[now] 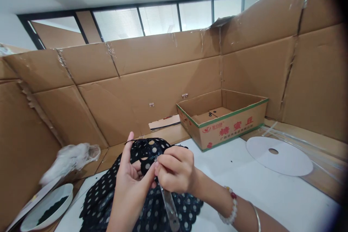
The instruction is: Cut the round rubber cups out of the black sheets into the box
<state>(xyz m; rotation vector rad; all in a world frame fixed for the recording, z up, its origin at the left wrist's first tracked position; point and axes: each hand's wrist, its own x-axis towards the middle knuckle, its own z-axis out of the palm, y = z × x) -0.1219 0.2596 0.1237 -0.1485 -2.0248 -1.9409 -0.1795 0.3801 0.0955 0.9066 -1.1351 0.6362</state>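
Left fingers (pixel 126 156) clutch dotted fabric (pixel 148 152), right fingers (pixel 168 163) pinch a clear strip (pixel 170 203); one box (pixel 231 132) stands beyond them, one bowl (pixel 46 208) left, one white disc (pixel 288 161) right.

Matt black dotted cloth (pixel 187 204) at lower centre; glossy clear plastic blade (pixel 170 206) below it. Rough matt cardboard (pixel 130 105) all round, shiny tape (pixel 110 52) along seams. Smooth matt white paper disc (pixel 280 156) at right; glossy white bowl (pixel 46 206) at lower left; polished metal bangle (pixel 256 213) at lower right.

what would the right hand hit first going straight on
The black polka-dot fabric gathered in the left hand: the right hand points across at it, and its fingertips seem already against it, though depth is hard to judge here.
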